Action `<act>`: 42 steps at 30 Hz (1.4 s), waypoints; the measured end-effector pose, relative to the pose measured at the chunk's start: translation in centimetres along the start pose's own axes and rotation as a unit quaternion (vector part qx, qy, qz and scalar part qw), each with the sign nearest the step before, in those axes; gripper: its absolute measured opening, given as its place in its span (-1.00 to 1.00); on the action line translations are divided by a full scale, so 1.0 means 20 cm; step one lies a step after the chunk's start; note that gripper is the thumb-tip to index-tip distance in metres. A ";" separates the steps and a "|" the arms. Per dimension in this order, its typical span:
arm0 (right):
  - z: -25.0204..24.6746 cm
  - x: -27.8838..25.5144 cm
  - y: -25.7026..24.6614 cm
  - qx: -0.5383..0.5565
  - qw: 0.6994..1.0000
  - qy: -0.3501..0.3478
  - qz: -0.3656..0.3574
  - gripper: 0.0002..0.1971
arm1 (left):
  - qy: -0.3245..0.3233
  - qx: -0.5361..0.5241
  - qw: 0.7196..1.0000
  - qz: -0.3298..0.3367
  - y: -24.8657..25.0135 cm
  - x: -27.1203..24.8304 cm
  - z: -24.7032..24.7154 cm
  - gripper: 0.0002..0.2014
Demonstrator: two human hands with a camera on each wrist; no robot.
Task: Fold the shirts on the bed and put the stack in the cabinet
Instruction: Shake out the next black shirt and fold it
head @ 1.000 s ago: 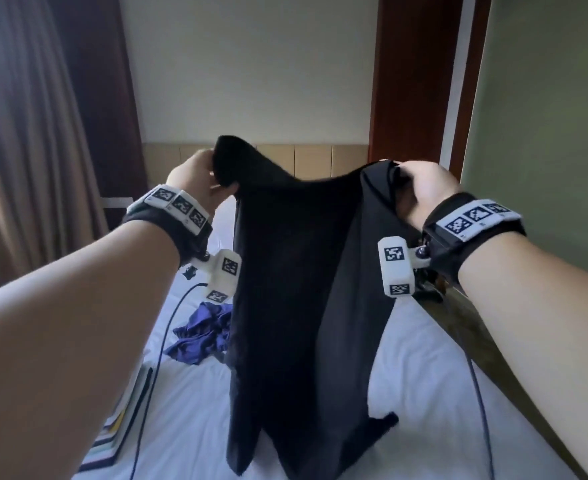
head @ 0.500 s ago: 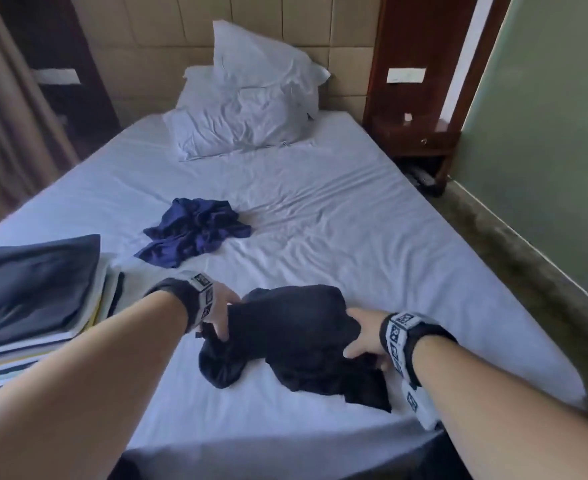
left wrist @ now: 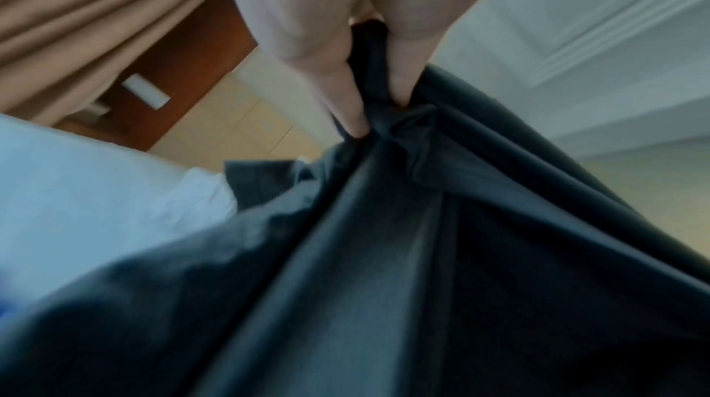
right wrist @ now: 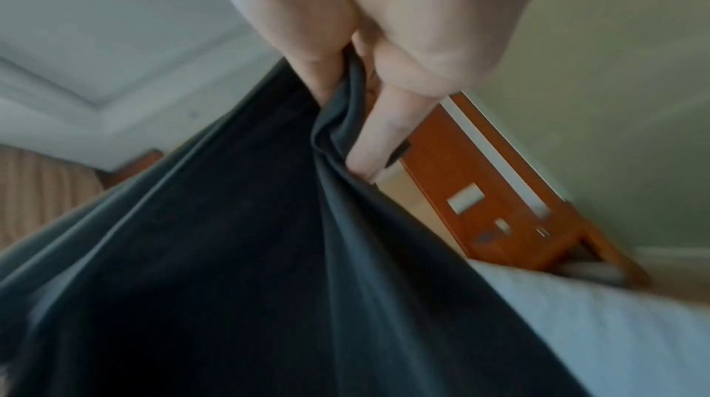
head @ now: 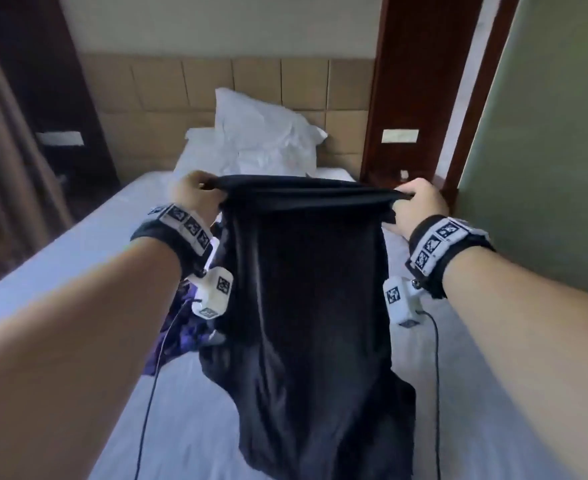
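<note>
Fingers (left wrist: 355, 112) of the left hand (head: 195, 197) curl round one top corner of the black shirt (head: 306, 289), pinching bunched cloth; the right hand (head: 420, 206) grips the other corner the same way. The shirt hangs stretched between them above the bed (head: 60, 258), its lower end blurred, so whether it touches the sheet is unclear. It hides most of a purple garment (head: 185, 337). Pillows (head: 258, 143) lie beyond.
</note>
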State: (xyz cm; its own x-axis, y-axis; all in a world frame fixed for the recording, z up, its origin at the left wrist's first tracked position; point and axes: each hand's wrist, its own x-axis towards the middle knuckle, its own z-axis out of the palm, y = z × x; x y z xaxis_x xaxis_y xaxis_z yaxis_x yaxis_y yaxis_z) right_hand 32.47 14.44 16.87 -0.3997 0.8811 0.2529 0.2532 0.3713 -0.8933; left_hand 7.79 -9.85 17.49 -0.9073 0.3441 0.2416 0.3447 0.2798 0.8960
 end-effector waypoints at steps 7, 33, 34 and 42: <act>-0.32 0.04 -0.52 -0.031 0.970 0.152 -0.188 -0.63 | 0.113 -0.019 0.978 0.175 0.53 -0.03 -0.20 -0.83; -0.31 -1.41 1.27 -0.321 0.902 -0.144 0.250 -0.43 | -0.167 0.199 0.905 -0.335 -1.23 -1.45 -0.08 -0.53; -0.30 -1.43 1.28 -0.306 0.899 -0.147 0.278 -0.38 | -0.175 0.171 0.905 -0.348 -1.22 -1.47 -0.09 -0.49; -0.33 -1.47 1.14 -0.132 0.927 -0.090 0.341 -0.64 | -0.162 -0.016 0.904 -0.394 -1.15 -1.54 -0.15 -0.70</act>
State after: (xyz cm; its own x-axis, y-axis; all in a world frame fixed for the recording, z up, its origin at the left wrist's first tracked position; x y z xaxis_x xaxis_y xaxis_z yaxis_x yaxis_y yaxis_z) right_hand 55.81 -1.05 -8.46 -0.2027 0.8829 -0.4235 0.6974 -0.1734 -0.6954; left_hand 27.14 -29.58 -9.43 -0.7476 0.2951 -0.5950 -0.3909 0.5288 0.7534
